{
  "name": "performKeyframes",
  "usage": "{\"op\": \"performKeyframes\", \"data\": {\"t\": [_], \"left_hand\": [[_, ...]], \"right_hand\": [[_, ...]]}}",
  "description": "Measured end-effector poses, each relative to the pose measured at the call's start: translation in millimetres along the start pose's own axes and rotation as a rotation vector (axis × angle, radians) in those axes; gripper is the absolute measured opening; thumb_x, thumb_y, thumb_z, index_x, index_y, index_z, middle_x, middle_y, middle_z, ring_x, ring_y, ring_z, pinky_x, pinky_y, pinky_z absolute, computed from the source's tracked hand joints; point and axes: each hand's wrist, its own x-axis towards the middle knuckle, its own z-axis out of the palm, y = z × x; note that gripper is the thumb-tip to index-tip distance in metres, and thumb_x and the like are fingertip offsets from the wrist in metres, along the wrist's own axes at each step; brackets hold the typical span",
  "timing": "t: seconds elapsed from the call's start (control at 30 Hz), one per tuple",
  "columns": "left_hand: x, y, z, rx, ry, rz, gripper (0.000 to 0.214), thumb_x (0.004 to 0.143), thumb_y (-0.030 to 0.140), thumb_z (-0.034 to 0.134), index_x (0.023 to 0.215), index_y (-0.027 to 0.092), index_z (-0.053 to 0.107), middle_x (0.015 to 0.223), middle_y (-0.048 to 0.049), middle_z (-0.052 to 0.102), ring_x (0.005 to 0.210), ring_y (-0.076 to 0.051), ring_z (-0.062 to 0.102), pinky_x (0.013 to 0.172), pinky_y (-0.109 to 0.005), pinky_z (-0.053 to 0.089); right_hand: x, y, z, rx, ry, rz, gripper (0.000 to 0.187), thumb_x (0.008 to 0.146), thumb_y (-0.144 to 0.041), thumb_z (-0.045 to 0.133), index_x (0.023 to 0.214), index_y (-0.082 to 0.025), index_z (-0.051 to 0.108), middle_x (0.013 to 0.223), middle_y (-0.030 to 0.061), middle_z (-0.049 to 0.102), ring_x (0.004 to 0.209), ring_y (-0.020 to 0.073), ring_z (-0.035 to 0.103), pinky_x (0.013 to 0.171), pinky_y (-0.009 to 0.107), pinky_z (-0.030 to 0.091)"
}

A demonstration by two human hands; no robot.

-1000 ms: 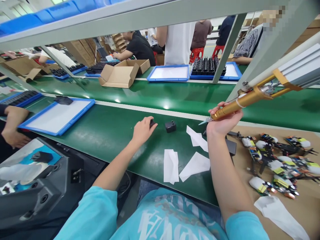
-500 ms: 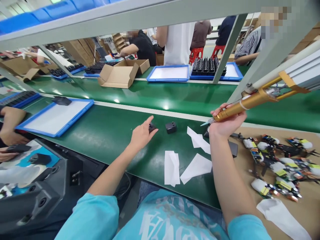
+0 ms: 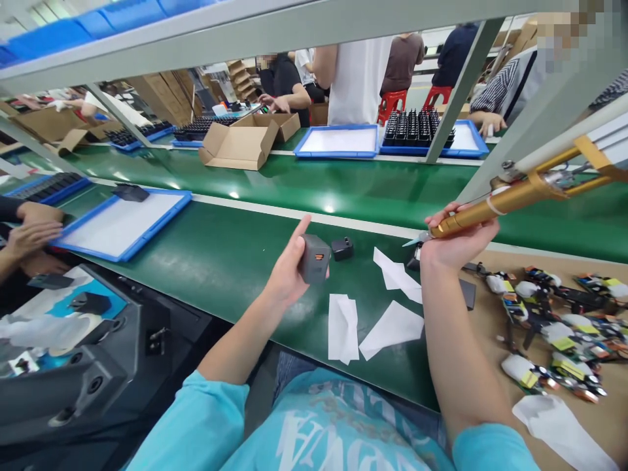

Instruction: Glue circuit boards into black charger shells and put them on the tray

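My left hand (image 3: pixel 286 273) grips a dark grey charger (image 3: pixel 315 259) above the green surface, its face with orange-lined ports turned toward me. Just right of it, a second charger (image 3: pixel 343 248) lies with its prongs up. My right hand (image 3: pixel 458 241) is wrapped around a gold cylindrical dispensing gun (image 3: pixel 473 214), whose pale blue nozzle (image 3: pixel 413 241) points left. Below that nozzle sits a small black part (image 3: pixel 415 258), partly hidden by my right wrist. White paper pieces (image 3: pixel 343 327) lie nearer to me.
Small circuit assemblies (image 3: pixel 559 333) cover the cardboard at right. A blue-rimmed tray (image 3: pixel 126 250) with one black part stands at left, beside a co-worker's hands (image 3: pixel 36 239). A black machine fixture (image 3: pixel 112 353) is at lower left. A metal frame post (image 3: pixel 466 85) rises at right.
My left hand has lifted the charger from the green surface and turned it port-side toward me. My right hand keeps its hold on the dispensing gun. The co-worker's hands have moved to the tray.
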Motion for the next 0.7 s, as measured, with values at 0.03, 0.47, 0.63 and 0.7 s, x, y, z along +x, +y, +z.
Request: {"op": "performKeyframes", "data": {"t": [0.03, 0.47, 0.63, 0.7], "left_hand": [[-1.7, 0.7, 7.1, -0.106, -0.04, -0.029, 0.077, 0.087, 0.061, 0.043, 0.149, 0.029, 0.011, 0.075, 0.0008, 0.059, 0.054, -0.011, 0.055, 0.049, -0.023, 0.045], [-9.6, -7.2, 19.8, -0.219, -0.16, 0.019, 0.075, 0.087, 0.052, 0.051, 0.148, 0.032, 0.012, 0.078, 0.0014, 0.062, 0.057, -0.011, 0.061, 0.048, -0.021, 0.047], [-9.9, -2.8, 22.8, -0.16, -0.151, 0.046, 0.08, 0.084, 0.053, 0.056, 0.148, 0.033, 0.013, 0.081, 0.0009, 0.062, 0.058, -0.011, 0.06, 0.05, -0.022, 0.049], [-10.2, 0.0, 23.4, -0.131, -0.13, 0.054, 0.083, 0.082, 0.054, 0.058, 0.148, 0.032, 0.014, 0.082, 0.0004, 0.061, 0.057, -0.011, 0.059, 0.052, -0.023, 0.049]], "right_hand": [[0.4, -0.4, -0.1, 0.001, 0.006, 0.001, 0.035, 0.08, -0.043, 0.029, 0.065, -0.018, 0.049, 0.063, -0.0015, 0.05, 0.037, 0.0083, 0.045, 0.042, 0.027, 0.038], [2.2, -2.3, -0.9, -0.007, 0.006, 0.011, 0.035, 0.078, -0.045, 0.03, 0.064, -0.018, 0.048, 0.062, -0.003, 0.049, 0.037, 0.0086, 0.046, 0.043, 0.027, 0.038], [2.1, -2.6, -0.7, -0.008, 0.017, 0.019, 0.036, 0.079, -0.046, 0.031, 0.065, -0.018, 0.048, 0.061, -0.0027, 0.049, 0.037, 0.0088, 0.045, 0.042, 0.026, 0.036], [2.3, -3.0, -0.5, 0.0, 0.022, 0.022, 0.036, 0.079, -0.046, 0.031, 0.065, -0.018, 0.048, 0.061, -0.0024, 0.049, 0.037, 0.0088, 0.045, 0.041, 0.026, 0.036]]}}
